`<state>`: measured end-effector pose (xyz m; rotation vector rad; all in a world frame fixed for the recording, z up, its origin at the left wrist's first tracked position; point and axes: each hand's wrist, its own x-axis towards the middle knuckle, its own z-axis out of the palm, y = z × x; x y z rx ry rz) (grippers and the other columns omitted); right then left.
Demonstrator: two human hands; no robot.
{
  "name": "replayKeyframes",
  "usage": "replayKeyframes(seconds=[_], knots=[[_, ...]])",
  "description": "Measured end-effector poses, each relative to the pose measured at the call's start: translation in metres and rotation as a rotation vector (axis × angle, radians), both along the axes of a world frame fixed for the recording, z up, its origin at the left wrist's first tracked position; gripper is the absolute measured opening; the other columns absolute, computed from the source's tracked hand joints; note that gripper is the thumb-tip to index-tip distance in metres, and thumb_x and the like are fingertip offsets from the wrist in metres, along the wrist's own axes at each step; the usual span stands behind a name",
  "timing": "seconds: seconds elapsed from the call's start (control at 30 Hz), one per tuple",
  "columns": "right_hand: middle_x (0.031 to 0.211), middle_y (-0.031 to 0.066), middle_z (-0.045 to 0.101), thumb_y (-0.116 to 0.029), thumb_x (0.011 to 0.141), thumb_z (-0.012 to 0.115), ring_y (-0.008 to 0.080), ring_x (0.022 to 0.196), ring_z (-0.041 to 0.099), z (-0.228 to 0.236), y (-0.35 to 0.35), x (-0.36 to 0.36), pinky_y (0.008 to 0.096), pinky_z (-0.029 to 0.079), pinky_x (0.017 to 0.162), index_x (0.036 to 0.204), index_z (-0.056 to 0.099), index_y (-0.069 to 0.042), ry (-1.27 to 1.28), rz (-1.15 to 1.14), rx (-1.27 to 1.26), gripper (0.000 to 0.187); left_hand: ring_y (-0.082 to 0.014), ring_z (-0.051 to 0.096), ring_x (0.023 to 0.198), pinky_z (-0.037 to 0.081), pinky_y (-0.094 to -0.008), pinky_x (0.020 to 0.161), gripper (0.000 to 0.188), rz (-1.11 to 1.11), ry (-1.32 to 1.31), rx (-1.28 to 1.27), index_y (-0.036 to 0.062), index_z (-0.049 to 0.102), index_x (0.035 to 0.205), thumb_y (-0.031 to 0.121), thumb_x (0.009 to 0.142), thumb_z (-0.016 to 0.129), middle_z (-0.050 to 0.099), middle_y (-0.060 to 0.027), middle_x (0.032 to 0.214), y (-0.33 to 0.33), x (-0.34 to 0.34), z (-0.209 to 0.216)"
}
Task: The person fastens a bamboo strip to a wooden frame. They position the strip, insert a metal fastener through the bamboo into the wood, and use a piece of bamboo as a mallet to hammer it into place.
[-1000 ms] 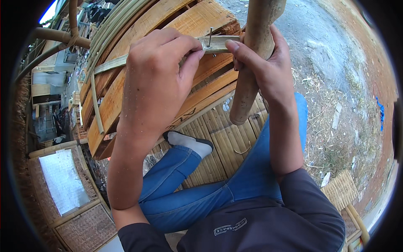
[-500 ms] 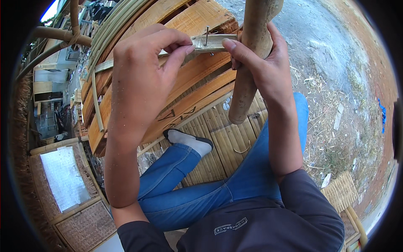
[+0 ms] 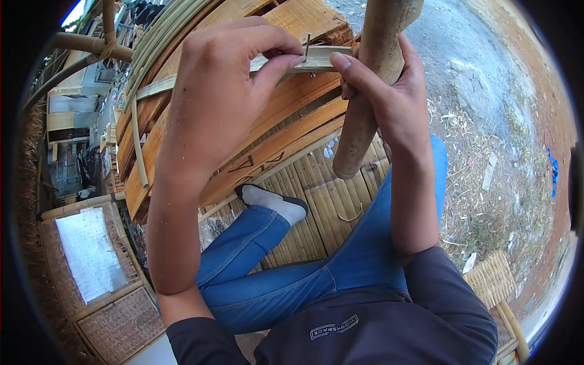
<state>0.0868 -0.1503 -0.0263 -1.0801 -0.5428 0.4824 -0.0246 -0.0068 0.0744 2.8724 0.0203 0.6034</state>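
My left hand (image 3: 237,73) is closed, thumb and forefinger pinched at a pale bamboo strip (image 3: 331,59). Their tips sit right beside a thin metal nail (image 3: 308,47), which stands nearly upright in the strip. Below the strip a small bit of metal (image 3: 312,75) sticks out. My right hand (image 3: 392,91) wraps round a thick bamboo pole (image 3: 359,131), its thumb resting on the strip's right end. Part of the right fingers is hidden behind the pole. Under the strip lie stacked orange-brown wooden boards (image 3: 304,100).
A bundle of thin bamboo strips (image 3: 164,42) curves along the stack's left. My legs in blue jeans (image 3: 292,280) rest on a bamboo slat platform (image 3: 325,201). Woven panels (image 3: 121,325) lie at lower left. Shavings litter the ground (image 3: 468,164) at right.
My left hand has moved right along the strip, bringing its fingertips up to the nail. The strip, nail, pole top and my right hand have shifted slightly right in view.
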Motion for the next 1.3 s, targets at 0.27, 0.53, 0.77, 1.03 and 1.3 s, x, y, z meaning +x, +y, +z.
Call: replayKeyframes(seconds=[0.27, 0.53, 0.77, 1.03, 1.3], knots=[[0.075, 0.0031, 0.065, -0.01, 0.084, 0.08, 0.0104, 0.064, 0.063, 0.0, 0.001, -0.002, 0.0251, 0.051, 0.061, 0.1, 0.06, -0.003, 0.0, -0.031, -0.043, 0.026, -0.0112, 0.067, 0.086, 0.052, -0.0266, 0.084, 0.017, 0.104, -0.077, -0.326, -0.0008, 0.073, 0.098, -0.002, 0.082, 0.078, 0.073, -0.0044, 0.091, 0.007, -0.002, -0.017], [0.075, 0.003, 0.064, -0.011, 0.085, 0.08, 0.0105, 0.064, 0.063, -0.003, 0.002, 0.0, 0.0246, 0.051, 0.06, 0.1, 0.06, -0.003, -0.007, -0.017, -0.02, 0.026, -0.0105, 0.069, 0.078, 0.054, -0.0251, 0.075, 0.011, -0.016, -0.251, -0.413, -0.0012, 0.075, 0.094, 0.001, 0.083, 0.077, 0.074, -0.0049, 0.085, 0.012, -0.001, -0.036], [0.076, 0.0033, 0.064, -0.011, 0.085, 0.08, 0.0109, 0.064, 0.063, -0.003, 0.003, -0.001, 0.0249, 0.052, 0.06, 0.1, 0.059, -0.003, -0.011, -0.013, -0.003, 0.027, -0.0089, 0.068, 0.081, 0.054, -0.0232, 0.075, 0.01, -0.03, -0.265, -0.631, -0.001, 0.076, 0.097, -0.001, 0.086, 0.075, 0.075, -0.0046, 0.088, 0.012, -0.005, -0.047], [0.075, 0.0033, 0.064, -0.012, 0.085, 0.08, 0.0109, 0.063, 0.063, -0.003, 0.003, -0.001, 0.0246, 0.052, 0.06, 0.1, 0.059, -0.004, -0.007, -0.004, 0.004, 0.027, -0.0097, 0.069, 0.083, 0.055, -0.0235, 0.077, 0.013, -0.018, -0.322, -0.643, -0.001, 0.076, 0.099, 0.0, 0.085, 0.077, 0.075, -0.0055, 0.092, 0.013, -0.004, -0.052], [0.075, 0.0037, 0.064, -0.012, 0.085, 0.08, 0.0113, 0.063, 0.064, -0.004, 0.002, 0.0, 0.025, 0.052, 0.059, 0.101, 0.058, -0.003, -0.011, -0.015, -0.012, 0.029, -0.0113, 0.07, 0.086, 0.057, -0.0232, 0.08, 0.017, 0.034, -0.395, -0.752, -0.0035, 0.072, 0.099, -0.001, 0.084, 0.078, 0.074, -0.0072, 0.095, 0.01, -0.003, -0.057]])
